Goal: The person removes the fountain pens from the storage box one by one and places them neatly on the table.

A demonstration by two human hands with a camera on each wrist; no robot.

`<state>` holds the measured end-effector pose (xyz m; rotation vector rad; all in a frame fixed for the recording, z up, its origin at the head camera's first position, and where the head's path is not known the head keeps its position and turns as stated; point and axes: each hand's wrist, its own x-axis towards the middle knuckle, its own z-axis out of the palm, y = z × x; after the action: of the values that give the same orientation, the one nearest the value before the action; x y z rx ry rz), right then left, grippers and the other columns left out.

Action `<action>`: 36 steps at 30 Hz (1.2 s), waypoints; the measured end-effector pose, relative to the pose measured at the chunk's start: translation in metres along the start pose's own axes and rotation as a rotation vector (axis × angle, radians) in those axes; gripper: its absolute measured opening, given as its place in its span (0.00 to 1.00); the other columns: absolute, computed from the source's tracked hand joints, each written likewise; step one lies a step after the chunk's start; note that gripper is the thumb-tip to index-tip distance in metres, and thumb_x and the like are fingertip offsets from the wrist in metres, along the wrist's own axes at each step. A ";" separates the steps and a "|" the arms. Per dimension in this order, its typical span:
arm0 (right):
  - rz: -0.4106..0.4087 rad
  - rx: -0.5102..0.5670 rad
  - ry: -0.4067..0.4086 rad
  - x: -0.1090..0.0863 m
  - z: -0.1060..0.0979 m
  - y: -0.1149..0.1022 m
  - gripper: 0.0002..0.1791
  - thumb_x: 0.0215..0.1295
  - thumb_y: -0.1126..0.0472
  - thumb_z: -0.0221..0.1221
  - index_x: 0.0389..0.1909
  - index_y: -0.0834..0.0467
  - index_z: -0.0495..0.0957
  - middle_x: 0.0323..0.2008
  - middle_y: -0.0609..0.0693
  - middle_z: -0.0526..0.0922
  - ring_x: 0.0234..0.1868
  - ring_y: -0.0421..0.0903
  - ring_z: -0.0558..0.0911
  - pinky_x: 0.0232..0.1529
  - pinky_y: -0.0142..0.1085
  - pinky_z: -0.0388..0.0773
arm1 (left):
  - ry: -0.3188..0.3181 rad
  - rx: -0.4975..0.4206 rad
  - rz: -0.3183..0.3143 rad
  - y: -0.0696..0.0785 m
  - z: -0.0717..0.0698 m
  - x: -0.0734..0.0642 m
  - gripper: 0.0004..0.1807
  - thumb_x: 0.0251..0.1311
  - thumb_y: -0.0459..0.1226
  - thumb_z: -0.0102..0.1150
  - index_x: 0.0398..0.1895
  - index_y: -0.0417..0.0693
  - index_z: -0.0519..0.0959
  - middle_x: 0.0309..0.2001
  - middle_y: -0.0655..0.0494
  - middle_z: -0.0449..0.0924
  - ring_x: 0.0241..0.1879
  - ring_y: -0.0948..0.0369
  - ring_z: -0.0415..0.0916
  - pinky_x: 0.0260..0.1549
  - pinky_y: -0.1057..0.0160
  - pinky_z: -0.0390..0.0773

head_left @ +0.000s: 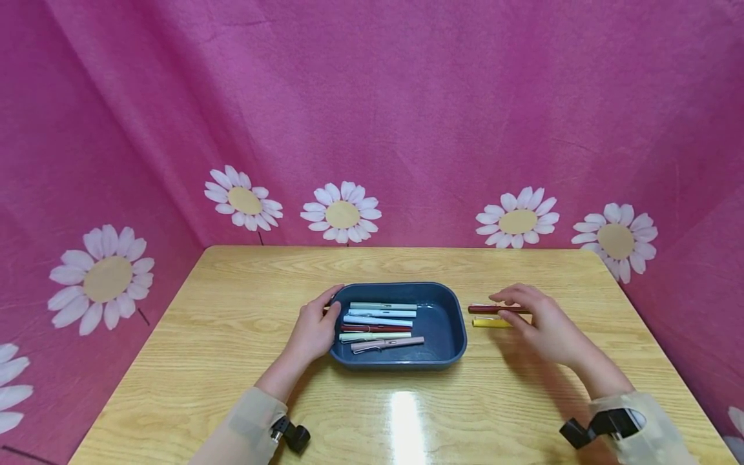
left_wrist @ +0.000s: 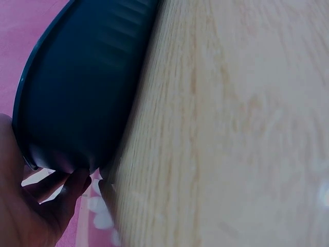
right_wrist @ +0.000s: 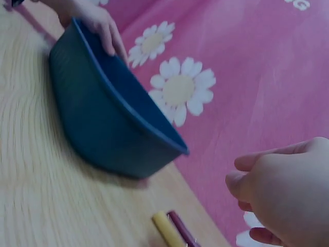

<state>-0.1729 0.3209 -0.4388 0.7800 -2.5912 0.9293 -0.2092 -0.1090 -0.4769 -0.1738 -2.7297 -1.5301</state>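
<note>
A dark blue box with rounded corners sits near the middle of the table. Several pens with clips lie side by side in its left part, among them a dark red pen, a mint pen and a mauve pen. My left hand grips the box's left end, thumb over the rim and fingers against the outer wall. To the right of the box lie a red pen and a yellow pen. Over their right ends my right hand hovers, fingers loosely bent and parted from the thumb.
The wooden table carries the box and both loose pens. A pink cloth printed with white daisies stands along its back and sides. Each sleeved wrist wears a small black camera, such as the left camera.
</note>
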 end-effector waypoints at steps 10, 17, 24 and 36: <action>-0.019 0.119 -0.017 0.015 -0.001 -0.030 0.22 0.66 0.74 0.68 0.59 0.57 0.83 0.51 0.44 0.85 0.47 0.43 0.84 0.45 0.37 0.86 | -0.008 -0.007 -0.006 0.000 0.000 -0.001 0.24 0.83 0.40 0.48 0.78 0.53 0.72 0.70 0.44 0.76 0.64 0.47 0.77 0.66 0.41 0.72; -0.001 0.168 -0.036 0.025 0.004 -0.043 0.22 0.69 0.72 0.67 0.61 0.55 0.82 0.51 0.43 0.85 0.47 0.43 0.83 0.44 0.37 0.86 | -0.015 -0.008 -0.005 0.001 -0.001 0.000 0.24 0.83 0.39 0.47 0.79 0.53 0.71 0.71 0.44 0.75 0.65 0.47 0.76 0.67 0.41 0.71; 0.024 0.235 -0.064 0.031 0.014 -0.051 0.20 0.72 0.69 0.66 0.62 0.56 0.82 0.52 0.47 0.85 0.47 0.45 0.84 0.46 0.40 0.87 | -0.016 -0.001 -0.007 0.001 -0.001 0.000 0.24 0.83 0.40 0.47 0.78 0.53 0.71 0.71 0.45 0.75 0.64 0.47 0.77 0.67 0.41 0.72; -0.006 0.252 -0.138 0.044 0.032 -0.062 0.20 0.74 0.66 0.65 0.64 0.54 0.81 0.53 0.44 0.85 0.50 0.44 0.82 0.49 0.44 0.82 | -0.010 0.002 -0.004 0.000 -0.001 0.001 0.24 0.83 0.41 0.47 0.78 0.54 0.72 0.68 0.45 0.77 0.61 0.48 0.79 0.66 0.42 0.74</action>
<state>-0.1758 0.2422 -0.4127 0.9457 -2.6173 1.2588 -0.2100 -0.1096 -0.4765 -0.1768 -2.7405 -1.5317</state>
